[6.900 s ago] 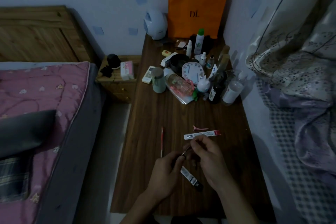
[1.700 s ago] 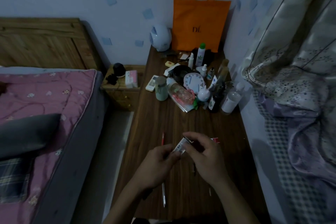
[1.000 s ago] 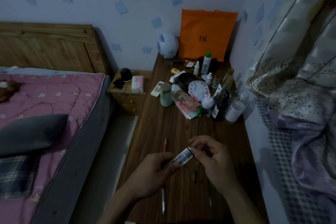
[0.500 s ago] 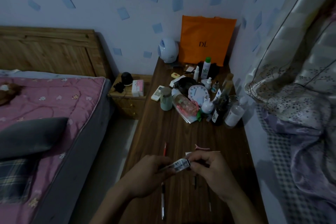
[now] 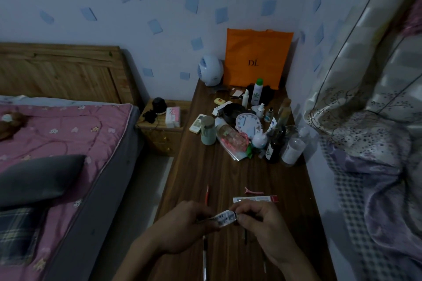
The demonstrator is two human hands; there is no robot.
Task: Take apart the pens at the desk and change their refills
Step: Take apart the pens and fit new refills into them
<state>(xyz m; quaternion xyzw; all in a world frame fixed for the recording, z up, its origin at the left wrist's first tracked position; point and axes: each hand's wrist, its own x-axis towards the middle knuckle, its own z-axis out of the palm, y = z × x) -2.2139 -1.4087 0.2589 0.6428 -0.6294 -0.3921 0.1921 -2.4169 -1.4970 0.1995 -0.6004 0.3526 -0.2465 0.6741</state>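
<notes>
Over the near end of the dark wooden desk (image 5: 228, 171), my left hand (image 5: 185, 226) and my right hand (image 5: 265, 230) hold a small pen barrel with a white barcode label (image 5: 225, 217) between them, fingertips pinching each end. A red pen (image 5: 207, 193) lies just beyond my left hand. A white and red refill packet (image 5: 255, 199) lies past my right hand, with a pink hair clip (image 5: 253, 191) behind it. A clear pen (image 5: 204, 258) lies below my hands, and thin dark pen parts (image 5: 245, 235) rest near my right wrist.
Bottles, a clock (image 5: 247, 123), a jar (image 5: 208, 130) and an orange bag (image 5: 257, 57) crowd the desk's far end. A bed with a pink cover (image 5: 57, 143) stands left, a small nightstand (image 5: 163, 125) beside it. Curtain and bedding (image 5: 370, 143) hang right.
The camera tilted up and drew back, so my hands sit lower in view. Both hands keep hold of the labelled barrel; it now lies flatter between them than a second ago.
</notes>
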